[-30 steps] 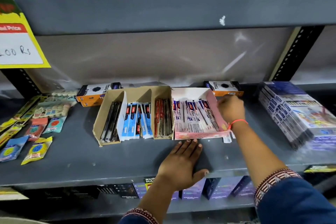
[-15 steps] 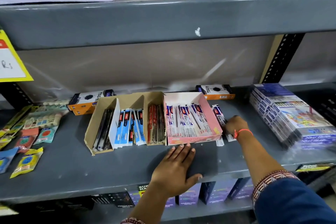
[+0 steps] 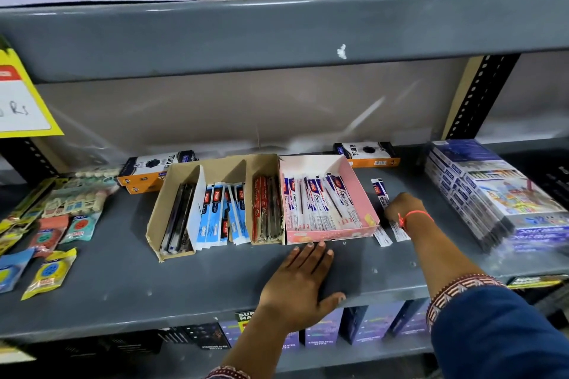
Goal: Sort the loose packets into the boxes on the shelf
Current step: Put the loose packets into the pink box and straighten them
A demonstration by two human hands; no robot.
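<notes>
Meanwhile left hand (image 3: 303, 281) lies flat at shelf (image 3: 123, 280) edge; right hand (image 3: 403, 206) pinches loose packets (image 3: 379, 191).

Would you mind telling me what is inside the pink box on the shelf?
The pink box holds a row of white-and-blue pen packets lying side by side, with its right side left bare. Whatever lies beneath them is covered.

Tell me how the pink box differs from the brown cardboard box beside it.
The pink box is one open compartment; the brown cardboard box is split by dividers into several. The pink box holds only white-and-blue packets, while the brown cardboard box holds dark, blue and red ones in separate sections. Both are open-topped, sit side by side on the shelf and hold long narrow packets.
</notes>
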